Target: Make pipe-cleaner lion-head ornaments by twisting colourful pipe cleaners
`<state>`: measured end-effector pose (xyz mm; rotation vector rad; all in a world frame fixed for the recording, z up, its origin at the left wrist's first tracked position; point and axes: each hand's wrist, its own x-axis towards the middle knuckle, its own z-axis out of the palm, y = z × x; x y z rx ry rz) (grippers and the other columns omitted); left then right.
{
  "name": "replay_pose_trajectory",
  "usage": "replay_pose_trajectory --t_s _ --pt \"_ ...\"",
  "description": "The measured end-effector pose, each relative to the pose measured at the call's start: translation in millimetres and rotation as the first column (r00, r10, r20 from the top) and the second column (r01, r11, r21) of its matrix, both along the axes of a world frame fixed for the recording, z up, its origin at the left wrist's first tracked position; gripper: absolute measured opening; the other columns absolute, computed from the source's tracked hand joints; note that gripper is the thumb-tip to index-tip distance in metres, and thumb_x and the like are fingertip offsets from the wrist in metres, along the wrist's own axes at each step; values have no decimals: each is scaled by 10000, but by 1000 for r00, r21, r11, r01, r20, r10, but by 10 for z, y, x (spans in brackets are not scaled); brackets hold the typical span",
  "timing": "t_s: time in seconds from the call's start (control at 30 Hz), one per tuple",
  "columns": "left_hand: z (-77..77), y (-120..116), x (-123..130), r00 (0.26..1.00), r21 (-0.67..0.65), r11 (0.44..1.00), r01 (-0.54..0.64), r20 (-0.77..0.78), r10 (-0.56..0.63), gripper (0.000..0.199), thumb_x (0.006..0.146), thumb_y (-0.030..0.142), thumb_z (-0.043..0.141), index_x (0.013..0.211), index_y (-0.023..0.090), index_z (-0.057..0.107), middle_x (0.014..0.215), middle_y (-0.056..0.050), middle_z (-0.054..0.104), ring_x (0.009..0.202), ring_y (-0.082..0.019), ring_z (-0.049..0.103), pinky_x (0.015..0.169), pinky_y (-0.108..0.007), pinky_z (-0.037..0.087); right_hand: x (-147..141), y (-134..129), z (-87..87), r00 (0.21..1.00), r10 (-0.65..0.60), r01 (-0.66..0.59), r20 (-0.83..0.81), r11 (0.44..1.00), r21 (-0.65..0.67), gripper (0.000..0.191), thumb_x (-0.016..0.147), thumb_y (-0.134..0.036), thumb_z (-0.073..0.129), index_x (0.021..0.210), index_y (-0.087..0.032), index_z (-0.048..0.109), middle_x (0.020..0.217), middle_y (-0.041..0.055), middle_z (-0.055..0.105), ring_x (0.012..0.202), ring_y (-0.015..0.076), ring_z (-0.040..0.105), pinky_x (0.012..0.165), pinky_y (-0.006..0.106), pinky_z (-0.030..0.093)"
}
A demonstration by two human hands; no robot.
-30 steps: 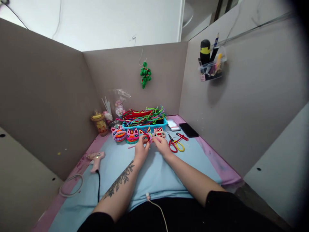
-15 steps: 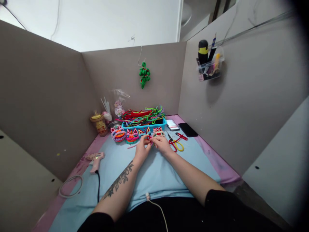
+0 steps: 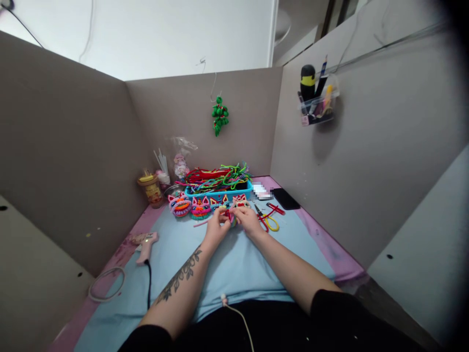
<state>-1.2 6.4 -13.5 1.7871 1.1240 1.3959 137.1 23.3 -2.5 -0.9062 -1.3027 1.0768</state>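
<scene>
Left hand [image 3: 216,228]: I have it on the near side of the row of heads, fingers curled, thumb and forefinger pinching the left side of a small red, pink and green piece [image 3: 232,219]. The piece sits directly right of those fingertips, in the gap between the hands. Long axis: cannot tell; fingers cover too much. Right hand [image 3: 249,222]: thumb and fingers pressed together on the upper right side of the piece. Both hands touch it, so I log neither as nearer. The relation to watch, in my judgement, is fingertip against fingertip across the piece, left grip steadying, right grip working.

Surface, left to right: glue gun [image 3: 147,244] on the blue cloth [image 3: 176,266], well apart from the left wrist; cup [image 3: 151,189] at the back; a loose pink stem [image 3: 200,224] just left of the left hand; four fuzzy heads in a row, the leftmost head [image 3: 180,207] mostly purple and orange; behind them, a blue bin [image 3: 198,193] heaped with stems; scissors [image 3: 271,225] near the right hand; phone [image 3: 287,199] beyond.

Room: grey partitions on three sides, green ornament [image 3: 220,117] hung at centre, tool box [image 3: 318,113] on the right partition.
</scene>
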Motion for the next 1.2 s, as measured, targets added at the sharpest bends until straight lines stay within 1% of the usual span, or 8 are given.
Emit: replay_pose_trajectory --t_s 0.13,0.27,0.37,0.43,0.53,0.7,0.9,1.2 --pt "-30 18 12 999 -38 999 -17 41 19 338 695 162 561 1024 178 485 704 -1 647 688 -151 638 675 -275 487 5 23 -17 999 25 -25 -32 1000 0 353 728 -506 601 640 -171 666 414 -39 442 425 101 403 473 241 329" --pt "-14 29 22 980 -101 994 -42 188 60 346 695 178 573 1022 174 458 667 8 631 623 -138 618 621 -256 474 24 46 11 970 107 -118 -219 992 -40 522 780 -620 444 659 -159 658 532 28 571 519 134 511 535 260 394" --pt "36 23 10 957 -140 987 -84 265 119 347 692 198 594 1001 172 441 649 14 630 586 -131 607 602 -251 465 31 65 25 946 93 -116 -310 992 -56 429 732 -583 533 712 -170 650 599 21 600 527 127 508 515 250 383" --pt "61 13 0 948 -134 984 -114 281 148 349 699 209 598 1006 172 437 665 8 638 603 -135 617 616 -257 470 21 68 22 966 59 -71 -251 997 -39 307 655 -481 665 679 -177 628 612 1 597 524 115 493 517 242 378" --pt "68 -10 -3 960 -73 987 -144 233 157 329 720 223 594 1013 178 450 716 -7 655 670 -149 640 655 -273 482 -14 54 4 988 88 -88 -124 996 6 261 592 -387 733 693 -177 618 650 -4 611 587 127 527 587 254 412" --pt "51 -60 8 988 48 987 -155 24 154 269 761 216 561 1017 192 482 800 -29 674 754 -162 654 710 -288 484 -46 39 -49 998 57 -57 11 998 25 263 644 -405 681 706 -161 602 651 3 606 608 134 532 607 262 416" --pt "49 -90 -2 966 149 968 -201 -135 221 251 780 191 535 1029 200 497 850 -40 681 797 -172 659 703 -285 478 -19 54 -70 985 17 -17 173 1000 2 215 651 -367 631 641 -156 593 587 -10 569 559 121 492 554 243 382" --pt "23 -57 22 982 31 982 -184 52 182 291 757 192 564 1032 191 469 783 -24 676 729 -161 661 709 -297 502 -47 41 -86 963 -27 22 267 999 23 184 659 -345 561 617 -166 555 559 -18 538 526 115 462 514 234 357"
